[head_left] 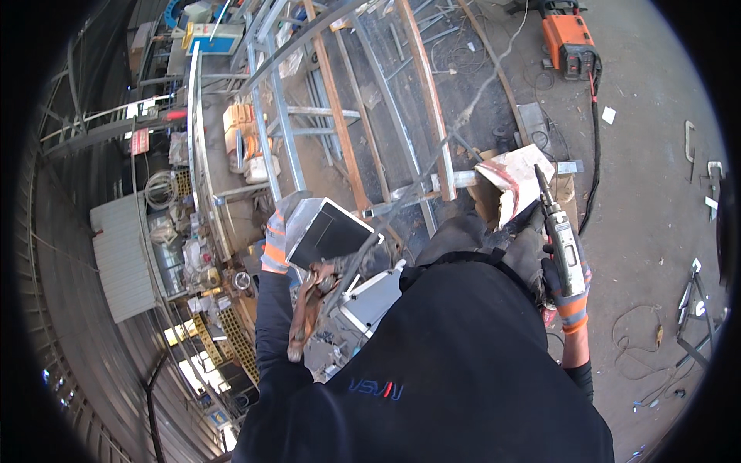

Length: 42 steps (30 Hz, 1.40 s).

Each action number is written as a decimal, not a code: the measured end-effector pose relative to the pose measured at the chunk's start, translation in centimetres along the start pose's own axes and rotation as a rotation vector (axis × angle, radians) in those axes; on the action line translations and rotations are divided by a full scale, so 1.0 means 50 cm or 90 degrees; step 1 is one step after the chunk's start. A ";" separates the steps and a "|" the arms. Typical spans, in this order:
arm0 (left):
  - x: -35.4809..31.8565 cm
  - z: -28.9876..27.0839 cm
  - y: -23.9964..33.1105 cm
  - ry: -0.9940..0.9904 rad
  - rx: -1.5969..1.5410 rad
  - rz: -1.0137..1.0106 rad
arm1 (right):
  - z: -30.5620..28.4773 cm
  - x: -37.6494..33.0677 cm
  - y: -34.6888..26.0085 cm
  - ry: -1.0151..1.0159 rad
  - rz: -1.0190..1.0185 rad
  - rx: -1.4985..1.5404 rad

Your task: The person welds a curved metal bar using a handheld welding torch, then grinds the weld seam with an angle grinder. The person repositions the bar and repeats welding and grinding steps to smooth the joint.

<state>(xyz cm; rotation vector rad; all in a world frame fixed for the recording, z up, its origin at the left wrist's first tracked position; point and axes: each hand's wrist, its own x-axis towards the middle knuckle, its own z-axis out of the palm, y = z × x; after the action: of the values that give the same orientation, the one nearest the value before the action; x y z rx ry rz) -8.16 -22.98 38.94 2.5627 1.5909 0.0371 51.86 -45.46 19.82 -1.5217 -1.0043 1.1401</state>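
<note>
My left hand (276, 241), in a grey glove with orange bands, is closed on the edge of a grey box-shaped thing (328, 234) with a dark flat face. Low at my right side, my right hand (570, 297), gloved alike, grips a long grey hand tool (569, 258). The tool's narrow dark nose points away from me, over a white and brown box (515, 179). Part of the right hand's fingers is hidden behind the tool. Just beyond the box-shaped thing stands a frame of metal bars (347, 127).
An orange welding machine (569, 42) sits on the floor at the far right, with a black cable (594, 162) running toward me. Clamps (689, 141) and loose wires (641, 339) lie on the right. Cluttered shelving (166, 247) lines the left.
</note>
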 end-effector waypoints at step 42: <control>-0.069 -0.043 0.056 -0.042 -0.464 -0.321 | -0.017 -0.001 0.016 -0.051 -0.005 -0.071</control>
<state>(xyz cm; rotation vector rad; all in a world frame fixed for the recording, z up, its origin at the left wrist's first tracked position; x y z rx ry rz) -7.37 -27.09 41.55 1.5754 1.7290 0.3962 52.71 -45.85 19.13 -1.5699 -1.1432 1.1636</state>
